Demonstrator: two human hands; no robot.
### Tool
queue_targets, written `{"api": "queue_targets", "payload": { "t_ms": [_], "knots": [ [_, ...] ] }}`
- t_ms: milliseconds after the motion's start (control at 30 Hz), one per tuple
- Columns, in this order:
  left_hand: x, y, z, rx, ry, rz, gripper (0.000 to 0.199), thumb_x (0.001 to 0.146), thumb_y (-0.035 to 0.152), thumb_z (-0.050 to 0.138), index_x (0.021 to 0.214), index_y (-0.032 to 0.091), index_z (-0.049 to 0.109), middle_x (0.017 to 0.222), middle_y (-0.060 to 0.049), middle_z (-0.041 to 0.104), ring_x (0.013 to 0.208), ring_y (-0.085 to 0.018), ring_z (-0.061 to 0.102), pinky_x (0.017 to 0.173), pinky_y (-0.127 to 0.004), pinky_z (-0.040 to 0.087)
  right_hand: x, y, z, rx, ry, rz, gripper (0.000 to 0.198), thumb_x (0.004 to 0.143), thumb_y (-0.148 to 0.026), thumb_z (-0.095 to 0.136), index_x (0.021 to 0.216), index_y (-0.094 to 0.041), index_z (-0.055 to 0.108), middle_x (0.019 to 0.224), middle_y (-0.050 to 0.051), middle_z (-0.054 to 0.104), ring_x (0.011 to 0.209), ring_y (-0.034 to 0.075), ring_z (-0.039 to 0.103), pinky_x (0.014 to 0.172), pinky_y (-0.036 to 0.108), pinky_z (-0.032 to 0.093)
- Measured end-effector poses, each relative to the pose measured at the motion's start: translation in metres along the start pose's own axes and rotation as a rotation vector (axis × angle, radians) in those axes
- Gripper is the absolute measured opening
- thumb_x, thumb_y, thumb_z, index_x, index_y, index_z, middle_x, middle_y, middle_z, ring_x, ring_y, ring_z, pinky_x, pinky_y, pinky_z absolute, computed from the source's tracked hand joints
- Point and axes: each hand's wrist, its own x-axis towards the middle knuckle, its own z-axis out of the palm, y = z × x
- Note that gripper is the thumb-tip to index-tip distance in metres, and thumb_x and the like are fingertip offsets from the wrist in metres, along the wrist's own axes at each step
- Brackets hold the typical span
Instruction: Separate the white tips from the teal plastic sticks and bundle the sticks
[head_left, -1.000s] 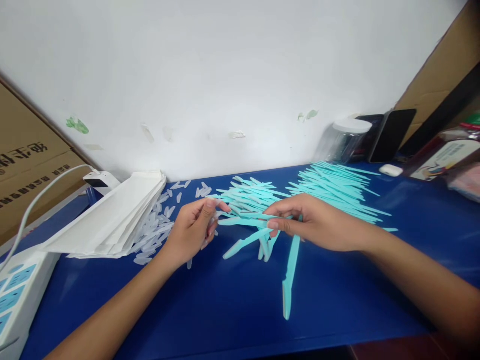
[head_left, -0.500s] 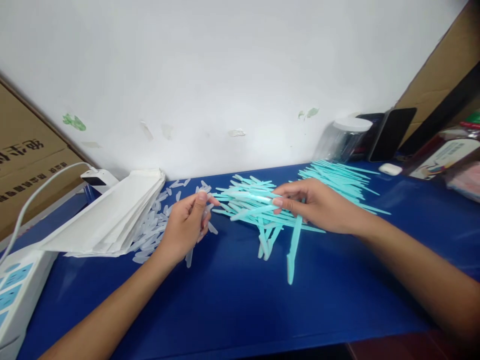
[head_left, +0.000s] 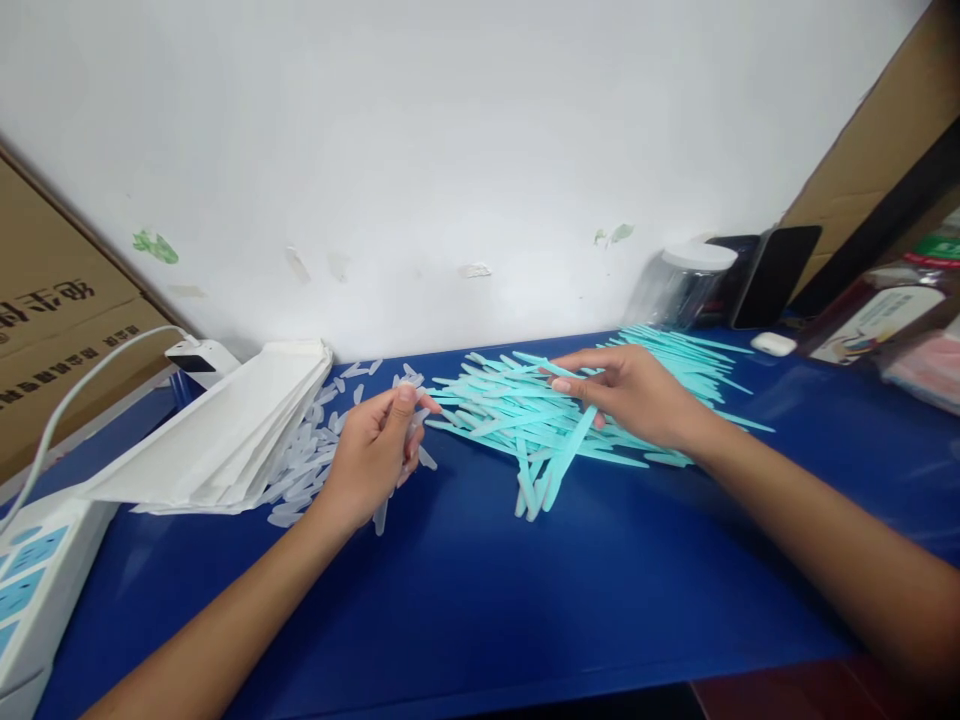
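My left hand (head_left: 375, 445) is closed, thumb against fingers, around small clear plastic blade caps (head_left: 414, 428); how many it holds I cannot tell. Loose caps (head_left: 304, 465) are scattered behind and left of it. My right hand (head_left: 637, 390) is over a heap of turquoise eyebrow razors (head_left: 495, 405), pinching one razor (head_left: 534, 360) between thumb and fingers. Beneath its fingers another razor (head_left: 571, 455) slants down toward the front of the heap. A second pile of razors (head_left: 686, 360) fans out behind my right wrist.
White paper sleeves (head_left: 225, 430) lie at the left beside a power strip (head_left: 37, 570) and a plugged-in white charger (head_left: 202, 360). At the back right stand a lidded clear jar (head_left: 690, 285), a phone (head_left: 776, 275), a small white case (head_left: 773, 344) and a bottle (head_left: 874, 320). Cardboard flanks both sides.
The razors at my right fingertips have shifted and tilted; fewer point left from them. The razor hanging low in front has swung up and left toward the heap. My left hand has barely moved.
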Motion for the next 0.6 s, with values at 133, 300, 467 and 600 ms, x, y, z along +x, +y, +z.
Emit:
{"api": "queue_targets", "payload": {
  "t_ms": [133,300,467,600],
  "knots": [
    [-0.002,0.001,-0.001,0.013,-0.128,-0.03,0.043,0.103,0.06,0.06,0.101,0.018,0.07,0.057,0.008,0.044,0.037,-0.007,0.04,0.035,-0.017,0.03,-0.002,-0.005,-0.001,0.066,0.066,0.03,0.056,0.082,-0.062,0.087,0.123,-0.024,0.086,0.108,0.009,0.082,0.064,0.016,0.06,0.053,0.033,0.059],
    [-0.008,0.003,0.007,0.024,-0.272,-0.075,0.05,0.105,0.066,0.052,0.104,0.018,0.069,0.056,0.008,0.042,0.037,-0.007,0.039,0.034,-0.016,0.031,-0.002,-0.003,0.002,0.216,0.119,-0.003,0.05,0.077,-0.06,0.092,0.113,-0.026,0.088,0.111,0.008,0.079,0.073,0.017,0.06,0.05,0.029,0.054],
    [-0.01,0.007,0.01,0.031,-0.293,-0.103,0.051,0.105,0.066,0.053,0.104,0.017,0.067,0.056,0.009,0.043,0.038,-0.006,0.04,0.035,-0.015,0.032,0.0,0.0,0.004,0.198,0.152,-0.022,0.05,0.08,-0.06,0.089,0.115,-0.024,0.086,0.097,0.007,0.076,0.063,0.015,0.057,0.05,0.03,0.052],
    [-0.008,0.004,0.008,0.047,-0.268,-0.095,0.05,0.104,0.068,0.054,0.101,0.019,0.066,0.058,0.008,0.044,0.039,-0.006,0.04,0.034,-0.014,0.032,-0.001,0.003,0.006,0.097,0.113,0.007,0.054,0.085,-0.063,0.084,0.118,-0.021,0.084,0.083,0.005,0.074,0.056,0.015,0.059,0.045,0.028,0.041]
  ]
}}
